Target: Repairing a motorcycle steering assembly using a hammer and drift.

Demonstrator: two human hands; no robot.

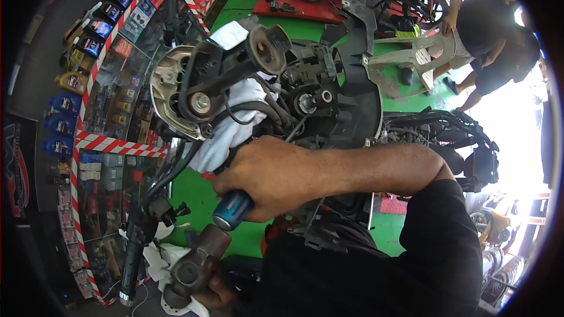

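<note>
Low in front of you, your right hand (270, 176) is closed round a blue cylinder (234, 205), its silver end just beside a grey-brown part (189, 271) that your left hand (216, 287) grips — whether they touch, I cannot tell. Beyond lie a white cloth (245, 103) and the stripped motorcycle front (200, 82). You seem to be lining cylinder and part up; next calls for a steady left hold — and a straight approach.

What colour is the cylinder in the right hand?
Dark blue, with a silvery end; the cylinder shows in the head view.
</note>
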